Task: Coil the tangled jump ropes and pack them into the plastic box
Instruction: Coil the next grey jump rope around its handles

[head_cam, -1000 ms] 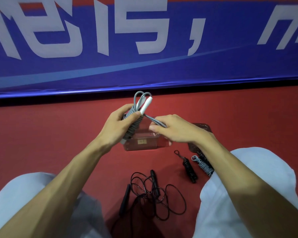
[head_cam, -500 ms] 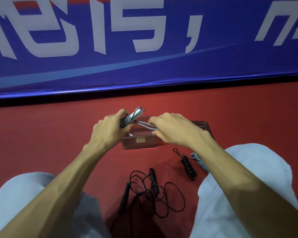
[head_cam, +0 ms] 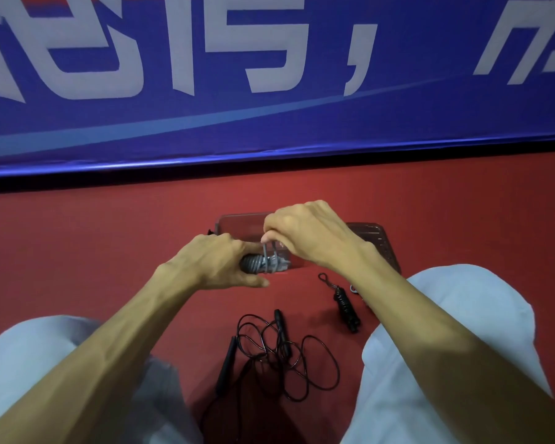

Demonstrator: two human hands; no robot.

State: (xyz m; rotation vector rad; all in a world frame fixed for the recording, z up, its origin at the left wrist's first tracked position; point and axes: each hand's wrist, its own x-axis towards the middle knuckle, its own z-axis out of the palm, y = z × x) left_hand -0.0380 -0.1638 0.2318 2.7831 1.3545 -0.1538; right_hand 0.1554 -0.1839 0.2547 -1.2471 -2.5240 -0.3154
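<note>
Left hand [head_cam: 212, 264] clenched round the gray rope bundle [head_cam: 263, 263], long axis left-right; right hand [head_cam: 311, 235] pinching its strand [head_cam: 265, 249].

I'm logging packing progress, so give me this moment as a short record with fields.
left grip: holds the grey rope bundle
right grip: pinches the grey cord above the bundle
plastic box: on the floor, behind both grips
black coiled rope: on the floor, outside the box
black tangled rope: uncoiled, loose on the floor

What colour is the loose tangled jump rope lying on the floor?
The tangled jump rope is black, handles included; head view.
</note>
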